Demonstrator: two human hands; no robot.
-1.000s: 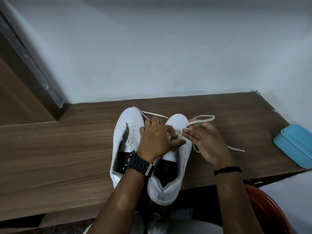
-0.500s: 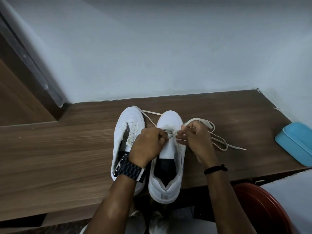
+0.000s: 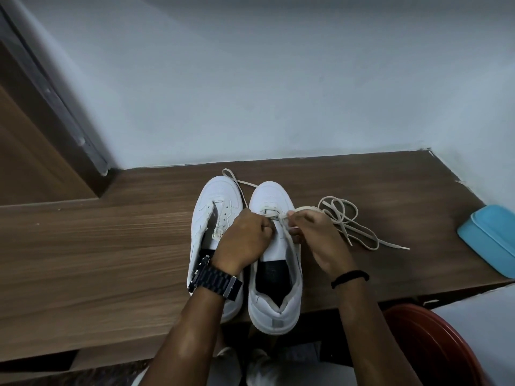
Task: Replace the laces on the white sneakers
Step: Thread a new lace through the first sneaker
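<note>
Two white sneakers stand side by side, toes to the wall, on the wooden bench (image 3: pixel 97 246); the right sneaker (image 3: pixel 274 260) is the landmark for all that follows. Over its front eyelets both hands are now curled tight: the left hand (image 3: pixel 245 240), a second ago draped loosely over the tongue, pinches the cream lace (image 3: pixel 338 215) at the left eyelet row, and the right hand (image 3: pixel 312 235), then flat and open, has closed its fingers round the lace at the right row. The slack, held up as one loop before, now lies in tangled coils on the bench just right of the landmark. That suggests the lowest crossing is being snugged, with most eyelets above it bare. Touching the landmark's left side, the left sneaker (image 3: pixel 211 218) gapes unlaced, a short lace end trailing past its toe. Well right of the landmark sits a blue box (image 3: pixel 490 240); nearer the person on that side, a red tub (image 3: pixel 429 346). The coils could knot when pulled through.
</note>
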